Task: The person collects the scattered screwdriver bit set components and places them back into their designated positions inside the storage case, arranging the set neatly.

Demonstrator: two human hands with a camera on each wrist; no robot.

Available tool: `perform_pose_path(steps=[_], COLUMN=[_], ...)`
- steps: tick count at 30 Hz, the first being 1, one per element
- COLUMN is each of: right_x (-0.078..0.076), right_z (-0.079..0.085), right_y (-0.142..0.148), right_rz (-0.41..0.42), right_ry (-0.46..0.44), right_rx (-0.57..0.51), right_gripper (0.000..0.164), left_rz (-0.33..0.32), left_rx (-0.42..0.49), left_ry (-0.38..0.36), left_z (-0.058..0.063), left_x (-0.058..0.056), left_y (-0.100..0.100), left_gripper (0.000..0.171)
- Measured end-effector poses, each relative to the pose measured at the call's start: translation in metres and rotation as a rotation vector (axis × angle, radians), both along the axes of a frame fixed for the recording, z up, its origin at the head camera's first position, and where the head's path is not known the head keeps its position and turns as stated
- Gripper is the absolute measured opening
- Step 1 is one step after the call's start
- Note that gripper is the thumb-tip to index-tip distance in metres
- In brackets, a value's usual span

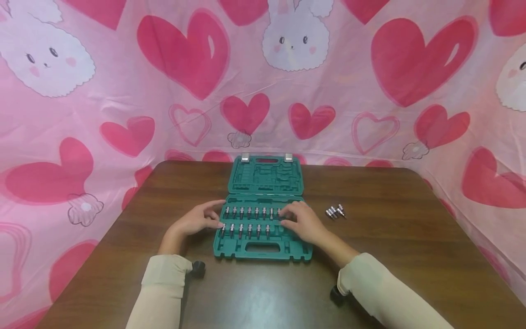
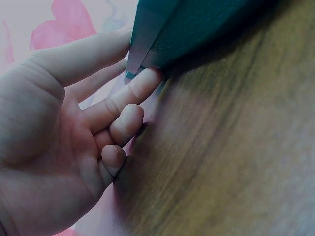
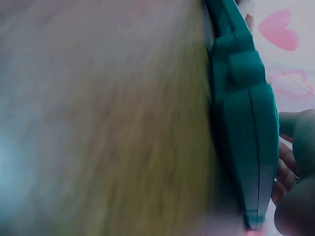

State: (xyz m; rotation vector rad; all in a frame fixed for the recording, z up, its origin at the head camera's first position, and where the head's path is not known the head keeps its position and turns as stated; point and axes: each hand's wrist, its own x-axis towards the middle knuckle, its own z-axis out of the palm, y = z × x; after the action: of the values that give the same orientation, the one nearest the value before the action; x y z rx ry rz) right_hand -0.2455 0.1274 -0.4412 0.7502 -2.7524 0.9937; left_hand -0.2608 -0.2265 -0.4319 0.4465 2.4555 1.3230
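A green plastic tool case (image 1: 263, 194) lies opened flat on the table, its lid (image 1: 265, 178) folded toward the back. Silver bit sockets (image 1: 249, 212) stand in two rows in the lower tray, with another row (image 1: 249, 230) nearer the front. My left hand (image 1: 196, 219) rests against the case's left edge; its fingertips touch the side wall in the left wrist view. Over the right end of the back row, my right hand (image 1: 303, 221) has curled fingers that pinch the last bit socket (image 1: 279, 212). In the right wrist view the case largely hides those fingertips.
Several loose bit sockets (image 1: 336, 211) lie on the brown wooden table (image 1: 382, 219), right of the case. A pink cloth (image 1: 345, 82) with hearts and rabbits hangs around the table's back and sides.
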Motion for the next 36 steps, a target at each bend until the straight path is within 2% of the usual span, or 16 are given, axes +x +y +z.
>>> perform_pose_path(steps=[11,20,30,36], right_x=[0.001,-0.008,-0.01,-0.012], right_z=[0.001,0.006,0.007,0.009], right_y=[0.019,0.041,0.058,0.065], right_rz=[-0.01,-0.002,-0.035,-0.034], right_ry=[0.036,0.008,-0.018,0.004], right_rx=[0.008,0.049,0.09,0.099], right_gripper=[0.02,0.026,0.031,0.032], left_rz=[-0.009,-0.021,-0.009,-0.017], left_rx=[-0.001,0.016,0.0,0.01], left_ry=[0.007,0.005,0.007,0.008], left_z=[-0.004,0.0,-0.004,-0.003], left_x=[-0.001,-0.001,-0.001,-0.002], left_y=[-0.002,-0.001,-0.002,-0.003], left_gripper=[0.074,0.074,0.074,0.073])
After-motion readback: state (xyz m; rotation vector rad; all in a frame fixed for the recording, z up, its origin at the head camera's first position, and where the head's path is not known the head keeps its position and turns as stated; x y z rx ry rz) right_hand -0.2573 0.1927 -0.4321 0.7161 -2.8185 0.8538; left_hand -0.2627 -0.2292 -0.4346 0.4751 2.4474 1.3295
